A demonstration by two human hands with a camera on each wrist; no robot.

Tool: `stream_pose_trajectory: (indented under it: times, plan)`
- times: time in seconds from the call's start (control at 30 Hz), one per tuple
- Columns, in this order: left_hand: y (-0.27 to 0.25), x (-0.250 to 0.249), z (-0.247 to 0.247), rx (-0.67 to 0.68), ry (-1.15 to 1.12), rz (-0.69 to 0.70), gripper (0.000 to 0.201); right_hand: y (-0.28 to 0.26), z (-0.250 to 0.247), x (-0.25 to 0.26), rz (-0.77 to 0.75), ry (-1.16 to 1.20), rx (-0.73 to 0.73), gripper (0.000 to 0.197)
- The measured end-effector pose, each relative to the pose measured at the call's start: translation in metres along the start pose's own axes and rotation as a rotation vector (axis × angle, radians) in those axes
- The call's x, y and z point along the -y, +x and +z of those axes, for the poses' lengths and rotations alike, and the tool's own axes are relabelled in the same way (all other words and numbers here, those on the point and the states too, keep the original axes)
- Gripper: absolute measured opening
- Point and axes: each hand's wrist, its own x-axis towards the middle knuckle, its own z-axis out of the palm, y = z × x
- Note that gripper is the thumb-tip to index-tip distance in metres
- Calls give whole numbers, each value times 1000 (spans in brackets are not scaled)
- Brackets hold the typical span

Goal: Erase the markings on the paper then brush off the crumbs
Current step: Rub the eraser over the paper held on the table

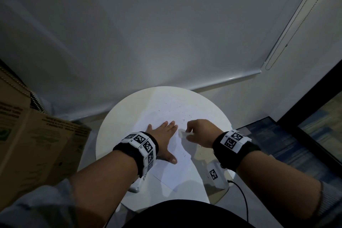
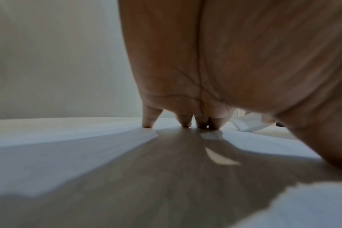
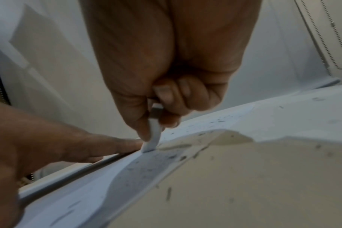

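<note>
Mostly hidden eraser [image 3: 154,135] in right hand [image 1: 199,131], markings indiscernible

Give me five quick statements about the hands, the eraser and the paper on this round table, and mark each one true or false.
1. The left hand lies flat on the paper. True.
2. The right hand holds a pencil. False: it pinches a white eraser.
3. The eraser's tip touches the paper beside the left fingertips. True.
4. The paper is free of crumbs. False: dark crumbs are scattered over it.
5. The paper lies on a square wooden desk. False: it lies on a round white table.
</note>
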Motion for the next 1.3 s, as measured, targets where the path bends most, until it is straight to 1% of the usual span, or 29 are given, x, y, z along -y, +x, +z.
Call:
stream_pose_trajectory:
  times: [0.07,0.1,0.13,0.2,0.23,0.27,0.37,0.4,0.5,0.53,0.57,0.67,0.7,0.8,0.83,0.93,0.97,1.1,1.13,1.23,1.27,1.3]
  plan:
    - [0,0,0,4,1,4,117,-4,1,4,-60,-17,115,20]
    - [1,0,0,5,3,6,117,-5,2,4,-70,-26,122,20]
    - [1,0,0,6,4,7,117,-3,2,3,-54,-24,91,20]
    - [1,0,0,5,-2,3,118,1,0,-1,28,8,-22,20]
    - [1,0,0,5,-6,1,117,2,-1,-1,51,22,-46,20]
    - [1,0,0,5,-6,0,117,1,-1,-2,44,27,-25,20]
    - [1,0,0,3,2,7,117,-4,0,3,-38,25,143,21]
    - [1,0,0,2,1,8,117,-4,1,3,-42,19,135,21]
    - [1,0,1,-6,2,3,117,4,0,0,54,37,-36,21]
    - [1,0,1,-7,3,3,116,5,-1,1,73,48,-59,21]
    - [1,0,1,-8,4,4,116,5,-1,2,65,48,-49,21]
    - [1,0,1,-10,8,10,116,2,1,8,-10,17,63,24]
    - [1,0,1,-9,7,10,116,2,1,8,-15,9,57,24]
    - [2,0,1,-11,1,2,117,6,-2,4,35,21,-31,22]
    - [1,0,1,-12,5,0,117,5,-3,5,25,20,-15,22]
    - [1,0,1,-13,15,4,116,-2,-3,7,-48,-2,163,21]
    - [2,0,1,-14,16,6,116,-4,-3,6,-57,-9,178,21]
    - [2,1,1,-3,4,1,117,-2,-6,-6,20,14,19,21]
    - [2,0,1,-2,4,0,117,-3,-6,-7,16,23,32,20]
    - [1,0,0,-5,4,5,116,-9,-5,-2,-67,5,170,20]
    - [0,0,0,-7,3,5,116,-10,-5,-1,-78,-13,173,21]
    - [0,0,0,-6,0,6,116,-8,-5,-3,-66,-27,134,21]
